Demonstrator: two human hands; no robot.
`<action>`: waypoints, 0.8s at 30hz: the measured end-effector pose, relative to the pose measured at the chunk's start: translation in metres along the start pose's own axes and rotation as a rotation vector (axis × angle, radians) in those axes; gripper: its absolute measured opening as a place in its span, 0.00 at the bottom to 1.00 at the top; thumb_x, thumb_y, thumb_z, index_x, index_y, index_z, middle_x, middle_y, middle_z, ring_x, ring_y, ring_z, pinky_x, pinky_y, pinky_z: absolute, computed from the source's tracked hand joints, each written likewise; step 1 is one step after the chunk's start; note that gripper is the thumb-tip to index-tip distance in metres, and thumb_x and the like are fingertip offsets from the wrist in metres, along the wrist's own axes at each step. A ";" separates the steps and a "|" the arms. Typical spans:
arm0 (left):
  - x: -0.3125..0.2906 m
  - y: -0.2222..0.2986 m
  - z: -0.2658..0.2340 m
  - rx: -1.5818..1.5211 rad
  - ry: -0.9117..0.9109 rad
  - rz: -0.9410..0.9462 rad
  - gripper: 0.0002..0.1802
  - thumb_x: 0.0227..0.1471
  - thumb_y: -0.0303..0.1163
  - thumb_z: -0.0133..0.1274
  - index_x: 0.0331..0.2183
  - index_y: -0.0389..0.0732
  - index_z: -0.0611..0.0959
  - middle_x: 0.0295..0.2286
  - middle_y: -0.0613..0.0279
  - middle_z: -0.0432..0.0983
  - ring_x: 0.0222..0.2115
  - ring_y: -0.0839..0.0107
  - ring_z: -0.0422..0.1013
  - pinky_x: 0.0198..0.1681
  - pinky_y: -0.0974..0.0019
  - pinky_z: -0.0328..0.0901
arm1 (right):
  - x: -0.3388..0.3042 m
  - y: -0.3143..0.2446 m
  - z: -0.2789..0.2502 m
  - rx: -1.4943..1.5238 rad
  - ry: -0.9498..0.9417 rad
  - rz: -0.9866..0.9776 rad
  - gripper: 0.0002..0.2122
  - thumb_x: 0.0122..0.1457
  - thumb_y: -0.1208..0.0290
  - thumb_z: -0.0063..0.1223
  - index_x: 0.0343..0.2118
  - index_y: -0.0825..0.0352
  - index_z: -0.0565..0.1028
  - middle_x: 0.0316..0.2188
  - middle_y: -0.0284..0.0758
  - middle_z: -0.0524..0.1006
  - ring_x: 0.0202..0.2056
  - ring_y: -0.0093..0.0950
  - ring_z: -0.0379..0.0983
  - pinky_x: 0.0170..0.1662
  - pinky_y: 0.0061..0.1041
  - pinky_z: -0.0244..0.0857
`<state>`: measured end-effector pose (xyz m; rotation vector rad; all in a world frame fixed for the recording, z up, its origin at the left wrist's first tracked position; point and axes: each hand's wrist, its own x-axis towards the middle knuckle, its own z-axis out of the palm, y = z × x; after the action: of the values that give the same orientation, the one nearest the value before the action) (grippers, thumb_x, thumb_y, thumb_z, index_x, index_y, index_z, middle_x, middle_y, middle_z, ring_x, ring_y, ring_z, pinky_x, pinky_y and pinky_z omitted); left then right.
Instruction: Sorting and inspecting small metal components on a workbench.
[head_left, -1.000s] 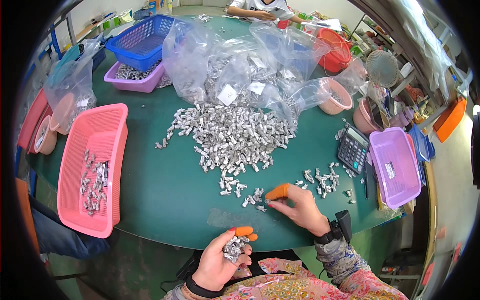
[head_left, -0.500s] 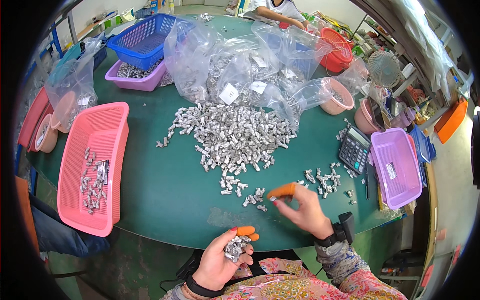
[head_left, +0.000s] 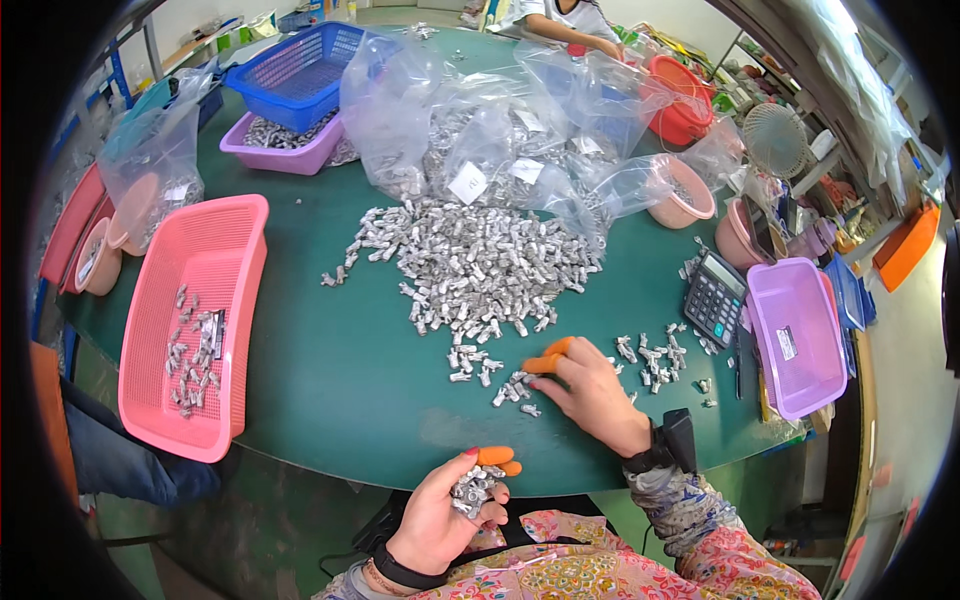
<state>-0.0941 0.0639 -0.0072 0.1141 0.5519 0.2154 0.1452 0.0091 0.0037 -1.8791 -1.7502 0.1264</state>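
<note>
Near the table's front edge, my left hand [head_left: 440,510] is cupped around a handful of small silver metal parts [head_left: 474,490]. Orange finger cots cover some of its fingertips. My right hand [head_left: 590,392], also wearing orange cots, reaches down to a small cluster of the same parts [head_left: 507,390]. Its thumb and fingers are closed at the cluster's right end, on a part mostly hidden by the fingertips. Beyond both hands lies a large heap of silver parts [head_left: 490,265]. A looser group of parts [head_left: 655,360] lies to the right of my right hand.
A pink basket [head_left: 255,270] with some parts stands left, a purple basket [head_left: 800,340] right beside a calculator [head_left: 715,298]. Clear plastic bags [head_left: 390,110] of parts sit behind the heap, near a stacked blue basket [head_left: 300,75]. Another person [head_left: 570,20] is across the green table [head_left: 330,400].
My right hand has moved left and slightly away from me, from beside the small cluster onto its right end. The left hand keeps its handful nearly in place. The view has shifted slightly.
</note>
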 end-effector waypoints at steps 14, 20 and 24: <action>0.002 -0.001 -0.002 -0.007 -0.050 0.003 0.23 0.63 0.37 0.39 0.48 0.25 0.72 0.39 0.44 0.74 0.29 0.66 0.73 0.28 0.63 0.72 | -0.009 -0.013 -0.015 0.444 0.005 0.326 0.10 0.50 0.75 0.63 0.37 0.65 0.80 0.24 0.29 0.74 0.23 0.18 0.63 0.28 0.19 0.61; 0.001 -0.001 0.000 0.004 0.014 0.001 0.22 0.61 0.38 0.40 0.46 0.29 0.74 0.39 0.44 0.74 0.29 0.62 0.73 0.25 0.61 0.71 | -0.008 -0.011 -0.020 0.323 0.050 0.287 0.09 0.50 0.74 0.62 0.36 0.64 0.78 0.28 0.33 0.75 0.27 0.26 0.70 0.31 0.25 0.64; 0.001 0.001 0.002 0.006 0.003 -0.013 0.21 0.61 0.38 0.40 0.46 0.30 0.74 0.38 0.46 0.75 0.29 0.63 0.73 0.26 0.62 0.70 | -0.006 0.008 -0.038 -0.140 0.027 0.125 0.10 0.47 0.74 0.63 0.34 0.62 0.78 0.32 0.33 0.74 0.37 0.36 0.68 0.41 0.33 0.63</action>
<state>-0.0925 0.0651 -0.0061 0.1156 0.5561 0.2017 0.1677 -0.0090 0.0303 -2.0808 -1.6616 0.0262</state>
